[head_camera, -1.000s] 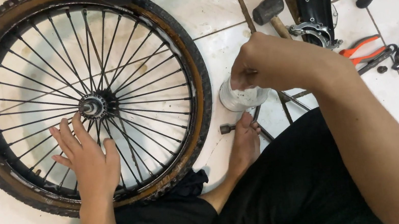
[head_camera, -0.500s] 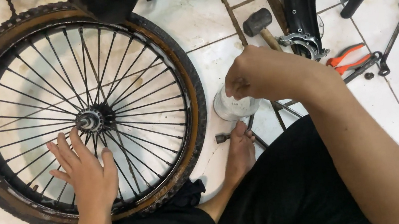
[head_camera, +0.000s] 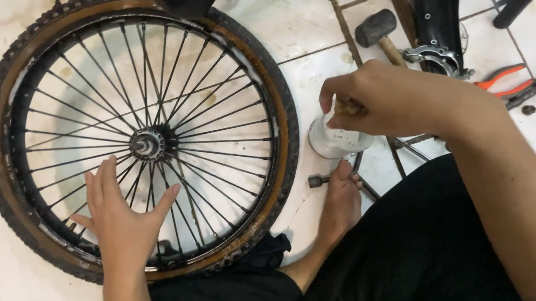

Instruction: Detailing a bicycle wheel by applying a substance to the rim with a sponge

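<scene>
The bicycle wheel (head_camera: 142, 136) lies flat on the tiled floor (head_camera: 305, 14), filling the left half of the frame, its hub (head_camera: 146, 144) near the middle and a knobby tyre (head_camera: 0, 186) round the rim. It looks stiff at the rim yet springy across the thin spokes (head_camera: 209, 120), which would bend under a hard press; the tyre or rim seems the safest place to take hold, and the brownish, grimy rim may be slippery. The left hand (head_camera: 119, 222) rests flat on the spokes at lower centre-left, fingers spread and released, grasping nothing. Right of the wheel, at frame centre, stands a small white tub (head_camera: 335, 143), probably light and easy to tip. The right hand (head_camera: 382, 101) hovers over it, fingertips pinched on something small and brownish that I cannot make out. Below the tub a bare foot (head_camera: 340, 203) rests on the floor. Toward the upper right lie a mallet (head_camera: 380, 31), a black frame part (head_camera: 438, 4) and orange-handled pliers (head_camera: 503, 79)
</scene>
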